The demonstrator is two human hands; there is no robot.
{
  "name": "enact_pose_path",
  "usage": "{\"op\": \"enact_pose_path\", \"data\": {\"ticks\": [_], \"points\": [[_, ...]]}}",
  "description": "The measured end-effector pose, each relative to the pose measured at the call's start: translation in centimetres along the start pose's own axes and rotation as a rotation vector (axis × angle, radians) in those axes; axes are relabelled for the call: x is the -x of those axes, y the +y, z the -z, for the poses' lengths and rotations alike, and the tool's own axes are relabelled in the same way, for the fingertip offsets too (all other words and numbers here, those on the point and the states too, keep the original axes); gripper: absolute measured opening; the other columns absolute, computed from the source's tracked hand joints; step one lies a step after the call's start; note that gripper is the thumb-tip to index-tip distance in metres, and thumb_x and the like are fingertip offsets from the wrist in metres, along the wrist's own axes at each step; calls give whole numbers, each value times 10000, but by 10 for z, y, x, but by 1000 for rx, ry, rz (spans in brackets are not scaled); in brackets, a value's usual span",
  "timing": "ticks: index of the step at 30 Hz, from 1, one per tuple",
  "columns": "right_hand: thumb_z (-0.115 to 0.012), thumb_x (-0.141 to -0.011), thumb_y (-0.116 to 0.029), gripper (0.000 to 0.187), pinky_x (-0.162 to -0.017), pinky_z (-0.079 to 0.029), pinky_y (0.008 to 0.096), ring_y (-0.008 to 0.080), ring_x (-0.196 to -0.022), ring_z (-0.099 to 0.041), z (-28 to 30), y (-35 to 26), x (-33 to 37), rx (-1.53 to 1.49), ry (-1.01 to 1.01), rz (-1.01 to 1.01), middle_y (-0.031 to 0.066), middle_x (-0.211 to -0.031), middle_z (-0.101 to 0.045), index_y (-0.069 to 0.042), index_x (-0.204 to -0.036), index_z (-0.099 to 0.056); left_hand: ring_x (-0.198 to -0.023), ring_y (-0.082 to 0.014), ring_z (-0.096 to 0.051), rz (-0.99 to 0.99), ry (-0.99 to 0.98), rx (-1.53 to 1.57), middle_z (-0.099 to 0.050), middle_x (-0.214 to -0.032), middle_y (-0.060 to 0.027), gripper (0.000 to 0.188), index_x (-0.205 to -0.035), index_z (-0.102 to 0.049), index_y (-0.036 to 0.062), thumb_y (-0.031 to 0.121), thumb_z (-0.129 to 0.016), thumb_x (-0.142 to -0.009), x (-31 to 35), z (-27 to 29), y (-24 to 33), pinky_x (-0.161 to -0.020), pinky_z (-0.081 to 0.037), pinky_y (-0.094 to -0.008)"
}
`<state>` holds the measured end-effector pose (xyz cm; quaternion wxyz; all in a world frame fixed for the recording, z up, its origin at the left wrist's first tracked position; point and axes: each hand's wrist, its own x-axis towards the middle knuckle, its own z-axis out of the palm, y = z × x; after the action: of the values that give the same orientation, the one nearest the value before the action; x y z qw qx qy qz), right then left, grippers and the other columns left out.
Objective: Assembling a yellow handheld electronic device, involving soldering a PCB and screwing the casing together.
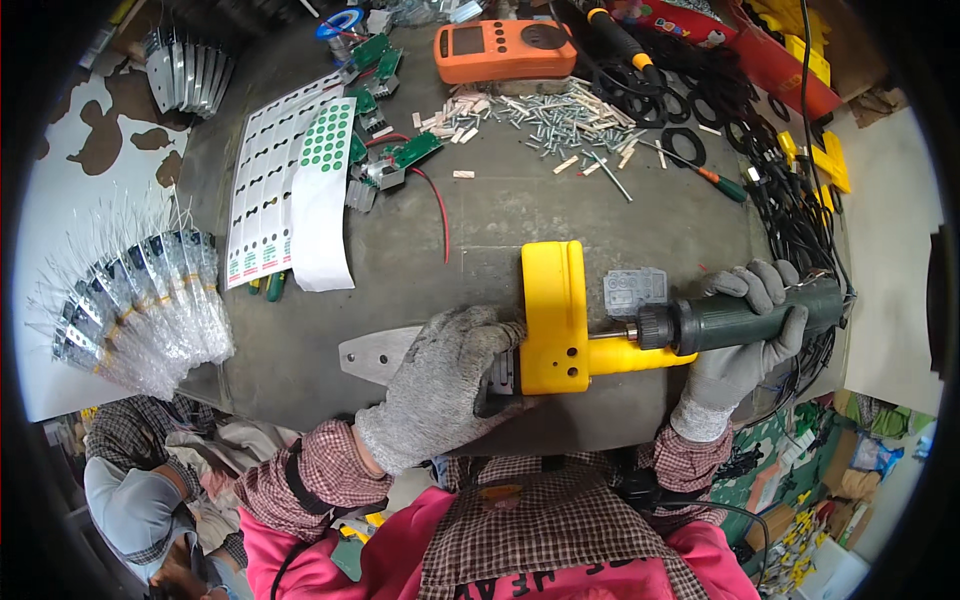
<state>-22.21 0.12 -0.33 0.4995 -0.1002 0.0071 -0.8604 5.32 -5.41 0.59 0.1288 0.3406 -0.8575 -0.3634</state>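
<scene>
My left hand (430,385), in a grey knit glove, is wrapped round a flat metal blade (375,355) with holes, whose tapered end points left. The blade's other end meets a yellow plastic housing (555,315) with a yellow handle reaching right. My right hand (735,375), gloved too, grips a dark green electric screwdriver (765,315) lying nearly level. The screwdriver's shaft points left and reaches the right side of the housing; its tip is hidden there. Behind the handle lies a small grey moulded plate (635,290).
Loose screws (575,125) are heaped beyond the housing, by an orange multimeter (505,52). Sticker sheets (290,190) and green circuit boards (415,150) lie left. Black cables (800,235) and a hand screwdriver (720,183) lie right. Wrapped metal parts (150,310) are far left; a person (140,500) is lower left.
</scene>
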Motion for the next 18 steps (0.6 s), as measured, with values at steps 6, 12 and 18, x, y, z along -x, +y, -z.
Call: {"op": "enact_pose_path", "data": {"ticks": [6,12,18], "points": [[-684,-915,-145,287,-921,-379,368,85,-778,-465,-1,-1,-1,-56,-4,-41,-48,-851,-409,-154,-1125,-488,-1156,-425,-545,-23,-15,-34,-552,-1267,-204,691,-1294,-528,44,303,-844,-737,4,-1,-2,-1003,-434,-511],[-681,-920,-160,352,-884,-366,352,79,-745,-427,1,-9,13,17,-2,71,-61,-819,-369,-132,-1223,-504,-1247,-434,-497,-76,189,21,-560,-1300,-194,625,-1300,-587,84,244,-836,-749,9,6,-8,-1049,-410,-511],[-657,-936,-184,336,-837,-368,340,74,-721,-393,-1,-12,25,-23,-102,74,-59,-801,-332,-132,-1222,-489,-1196,-427,-553,-355,-9,-542,-557,-1362,-202,433,-1258,-664,281,149,-680,-846,27,12,-12,-944,-462,-572]]}}
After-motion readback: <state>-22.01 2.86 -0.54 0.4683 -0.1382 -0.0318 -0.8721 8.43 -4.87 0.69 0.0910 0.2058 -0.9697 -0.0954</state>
